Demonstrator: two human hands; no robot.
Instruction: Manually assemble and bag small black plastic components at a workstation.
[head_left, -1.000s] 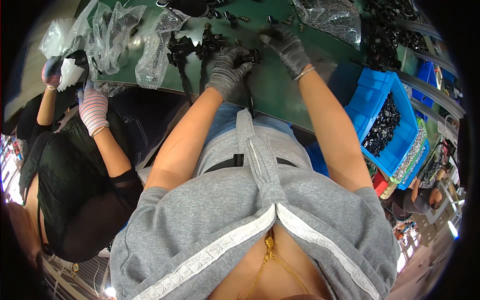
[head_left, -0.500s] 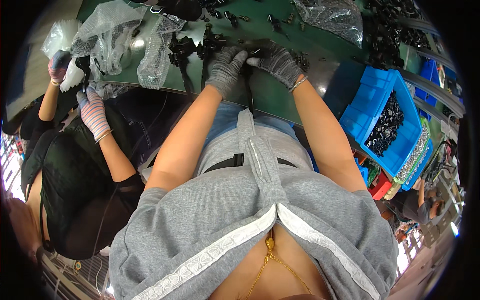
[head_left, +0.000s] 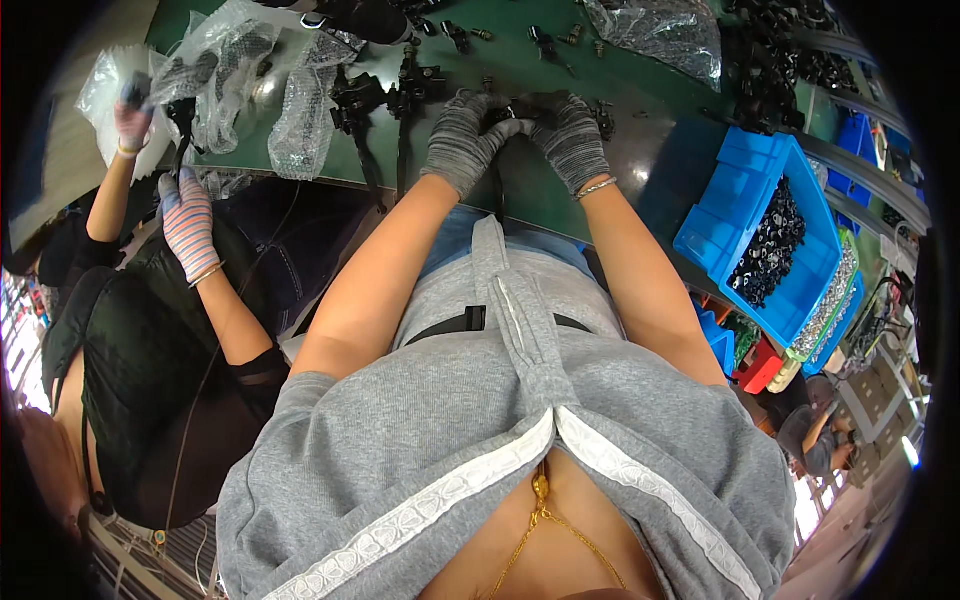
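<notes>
Over the near edge of the green bench, both my hands wear grey striped knit gloves and meet at a black lever assembly (head_left: 498,188). My left hand (head_left: 464,142) is closed round its left side, thumb stretched to the right across it. On the other side my right hand (head_left: 572,142) grips the upper end with curled fingers. The lever's long dark blade points down between my wrists; gloves hide most of its body. Two similar black lever assemblies, one (head_left: 357,105) farther left and one (head_left: 408,90) closer, lie left of my left hand.
Small black and brass fittings (head_left: 541,42) are scattered on the green bench (head_left: 655,150). Bubble wrap (head_left: 303,125) lies left, a clear plastic bag (head_left: 660,40) at the back. A blue bin (head_left: 715,240) of small black parts stands right. At left, a co-worker's gloved hand (head_left: 188,225) works close by.
My right hand has turned and closed further round the black lever assembly; my left thumb has shifted right across it. The co-worker's far hand has moved up toward the plastic wrap.
</notes>
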